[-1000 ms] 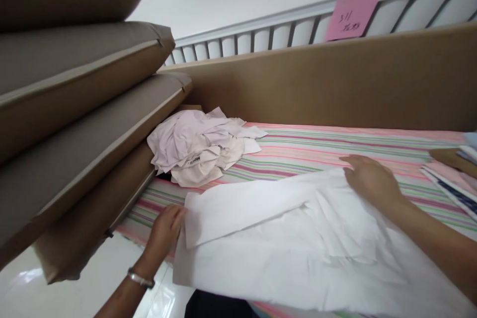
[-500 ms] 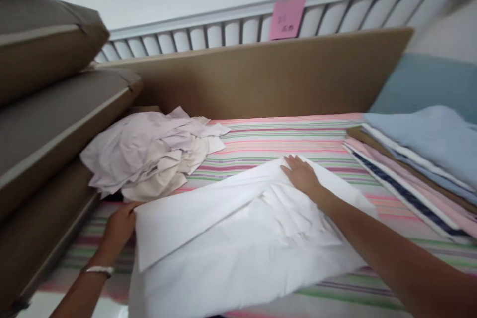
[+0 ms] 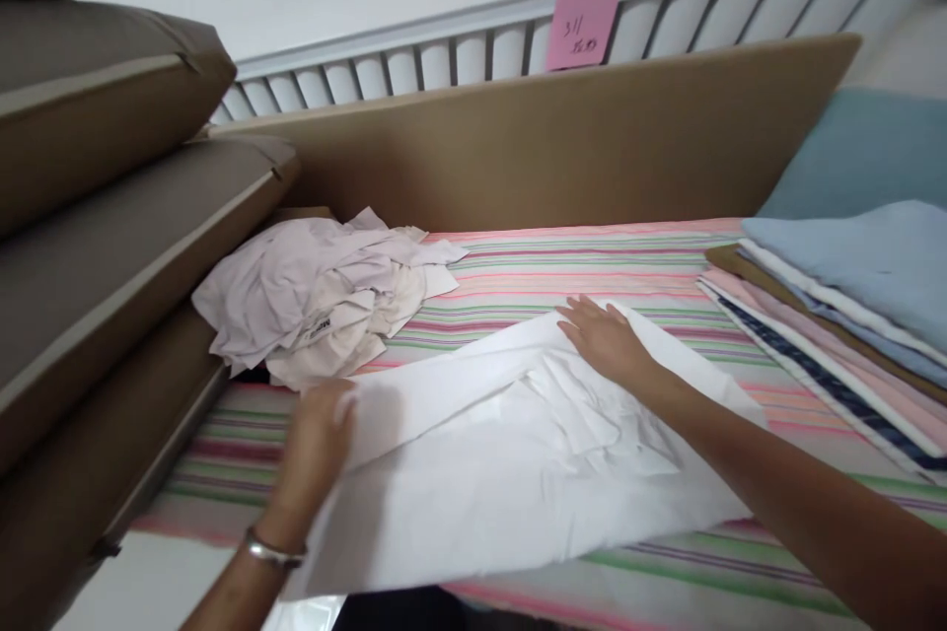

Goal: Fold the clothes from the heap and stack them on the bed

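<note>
A large white cloth (image 3: 459, 483) lies before me on the striped sheet, its upper part folded over and some of it bunched in wrinkles near the middle. My left hand (image 3: 322, 429), with a silver bracelet at the wrist, is closed on the cloth's left edge; its fingertips are slightly blurred. Pressed flat on the cloth's upper edge is my right hand (image 3: 603, 340), fingers stretched out and holding nothing.
Crumpled pale clothes (image 3: 296, 286) lie at the left beside stacked grey-brown cushions (image 3: 140, 187). Folded clothes (image 3: 873, 296) are piled at the right. Behind the striped sheet (image 3: 607, 261), a brown board (image 3: 533, 148) leans against a white railing bearing a pink note (image 3: 584, 25).
My left hand has moved right and slightly up, drawing the cloth's left edge inward with it. My right hand stays on the upper edge. The view has shifted slightly.
</note>
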